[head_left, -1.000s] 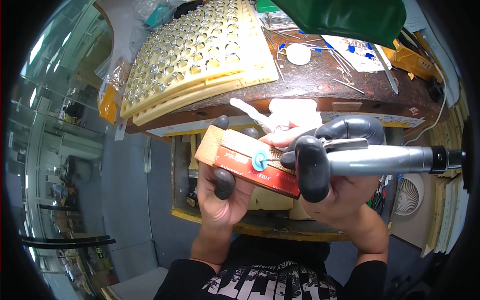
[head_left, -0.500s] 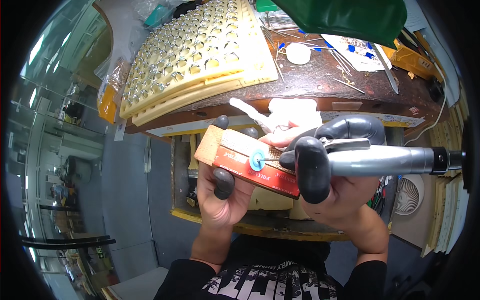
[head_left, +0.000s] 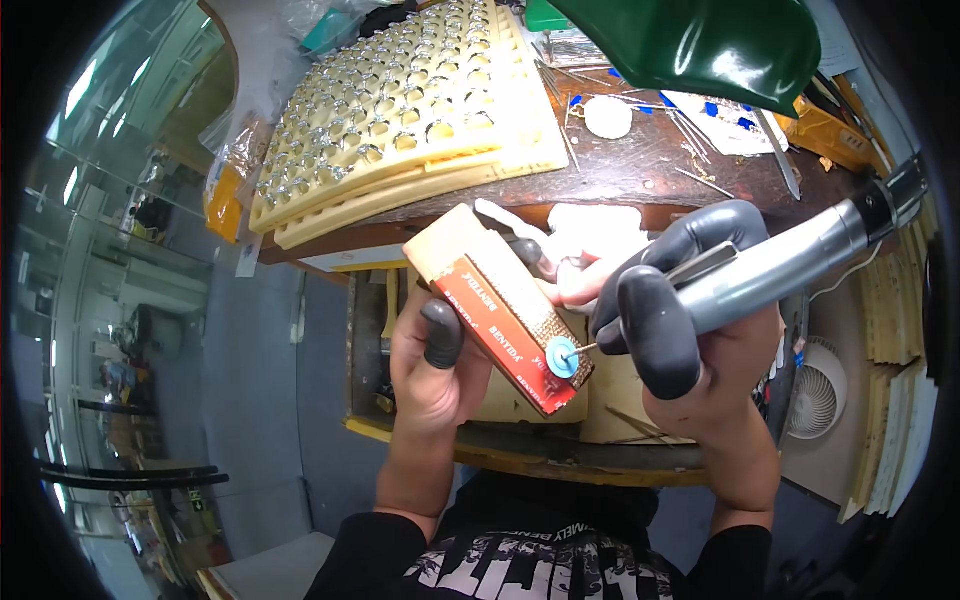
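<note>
Red-wrapped wooden block (head_left: 500,318), tilted steeper, fills curled left hand (head_left: 430,380); closed right hand (head_left: 725,365) holds silver metal handpiece (head_left: 775,282), blue disc (head_left: 562,356) now apparently working block's lower end.

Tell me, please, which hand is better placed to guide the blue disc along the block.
Probably the right hand: it grips the silver handpiece that carries the blue disc, near the lower end of the block. The left hand seems better for steadying, as it holds the block.

Glass panels (head_left: 110,240) filled the left, grey floor (head_left: 328,420) showed lower left, and a brown tabletop (head_left: 640,172) crossed upper centre.
</note>
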